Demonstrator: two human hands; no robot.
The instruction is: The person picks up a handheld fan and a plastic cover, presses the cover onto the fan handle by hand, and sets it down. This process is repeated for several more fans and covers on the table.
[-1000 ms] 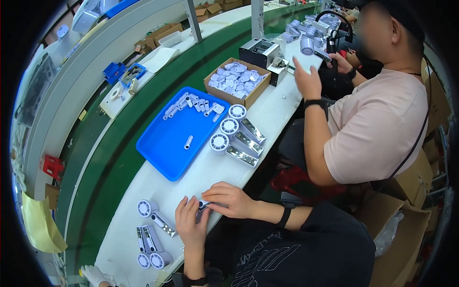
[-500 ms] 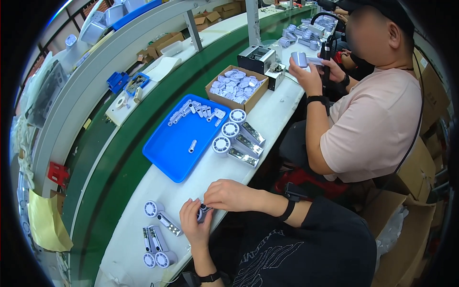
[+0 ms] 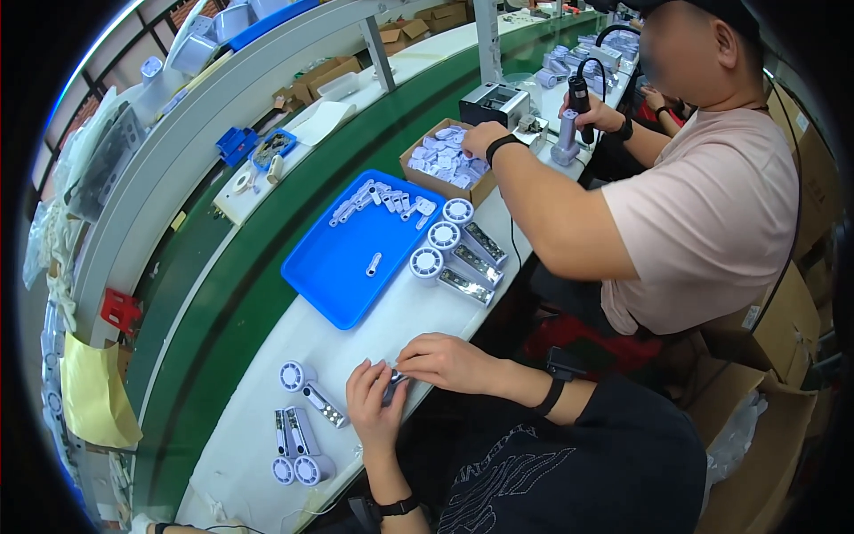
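Observation:
My left hand point(image 3: 372, 405) is closed round a small pale lilac plastic part point(image 3: 394, 384) with a dark, shiny area, just over the near table edge. The fingertips of my right hand point(image 3: 449, 360) pinch at the same part from the right; the fingers hide most of it. Left of my hands lies a handheld fan point(image 3: 294, 376) with its round grille and a handle showing a circuit board. Below it rest two more handheld fans point(image 3: 307, 469), side by side with handles pointing away. Three open-handled fans point(image 3: 443, 236) lie farther off, right of the tray.
A blue tray point(image 3: 329, 280) holds small lilac handle pieces point(image 3: 374, 264). Behind it stands a carton point(image 3: 480, 189) of lilac parts, beside a grey machine point(image 3: 492, 105). At right, a co-worker point(image 3: 712, 214) holds a black electric screwdriver point(image 3: 580, 98) over a fan. A green conveyor point(image 3: 240, 325) runs alongside.
The view has shifted slightly. My hands stay together on the small part, fingers slightly changed. The co-worker has lowered the fan upright and reached one hand into the carton.

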